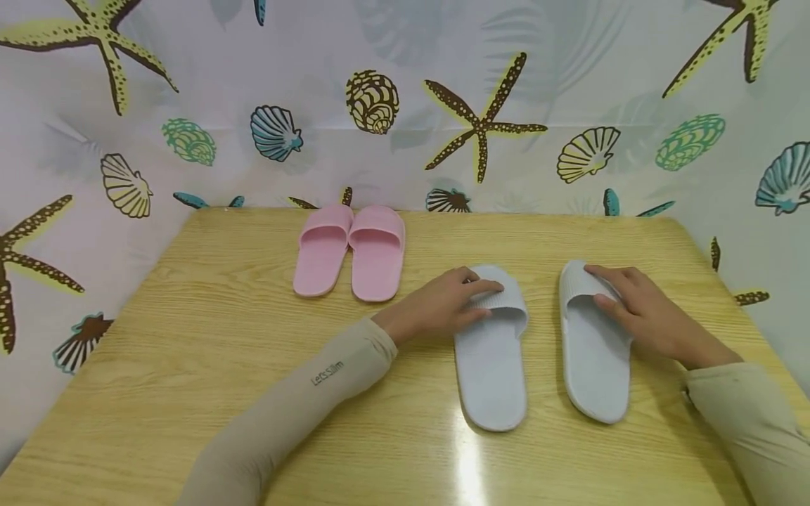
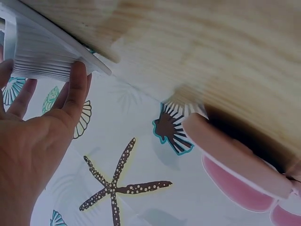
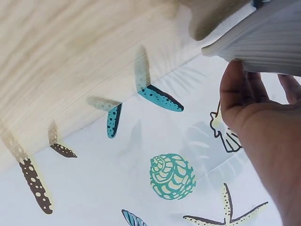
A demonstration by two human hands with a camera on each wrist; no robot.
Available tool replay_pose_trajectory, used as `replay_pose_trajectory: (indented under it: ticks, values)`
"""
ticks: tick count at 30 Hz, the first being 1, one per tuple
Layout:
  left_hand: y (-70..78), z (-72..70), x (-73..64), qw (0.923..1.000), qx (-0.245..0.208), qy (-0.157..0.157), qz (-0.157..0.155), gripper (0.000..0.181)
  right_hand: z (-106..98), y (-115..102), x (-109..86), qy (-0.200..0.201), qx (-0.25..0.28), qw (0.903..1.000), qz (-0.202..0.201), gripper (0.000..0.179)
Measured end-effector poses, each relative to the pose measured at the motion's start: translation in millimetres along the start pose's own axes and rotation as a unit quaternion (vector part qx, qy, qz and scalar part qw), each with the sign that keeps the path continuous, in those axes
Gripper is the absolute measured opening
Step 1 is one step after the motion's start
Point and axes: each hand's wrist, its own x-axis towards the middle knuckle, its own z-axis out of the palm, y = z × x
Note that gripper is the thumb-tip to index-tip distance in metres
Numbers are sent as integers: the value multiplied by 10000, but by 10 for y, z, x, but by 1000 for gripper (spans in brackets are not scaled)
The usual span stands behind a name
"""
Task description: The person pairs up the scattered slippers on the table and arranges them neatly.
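Two pale grey slippers with ribbed straps lie side by side on the right half of the table, a gap between them. My left hand (image 1: 452,302) lies over the strap of the left grey slipper (image 1: 493,379), its fingers bent across the ribs and its thumb by the strap's rear edge. Over the other grey slipper (image 1: 595,365), my right hand (image 1: 652,320) holds the strap from its right side, thumb at the opening and fingers toward the toe. Both wrist views show fingertips against the ribbed straps (image 2: 44,59); the strap undersides are hidden.
A pair of pink slippers (image 1: 376,270) stands at the table's back edge, left of my left hand. Behind the wooden table (image 1: 209,351) hangs a white cloth (image 1: 316,63) printed with shells and starfish, which also borders both sides.
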Motion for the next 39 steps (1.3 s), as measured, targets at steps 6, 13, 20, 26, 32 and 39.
replay_pose_trajectory:
  ticks: [6,13,20,26,32,39]
  values:
    - [6,-37,-125,9999,-52,21,159,47,68,-166,22,141,-42,9999,-37,55]
    - [38,-24,-319,9987,265,124,420,45,187,-351,39,107,-195,9992,-341,57]
    - [19,-32,-498,9981,356,295,400,45,279,-486,74,37,-393,9978,-535,59]
    - [6,-68,-646,9984,302,310,351,46,354,-643,97,0,-427,9968,-677,59]
    - [-8,-84,-750,9985,374,326,247,46,402,-825,117,-13,-440,9948,-921,57]
    - [-59,-93,-821,9983,413,363,194,46,443,-896,148,-1,-456,9938,-1012,57]
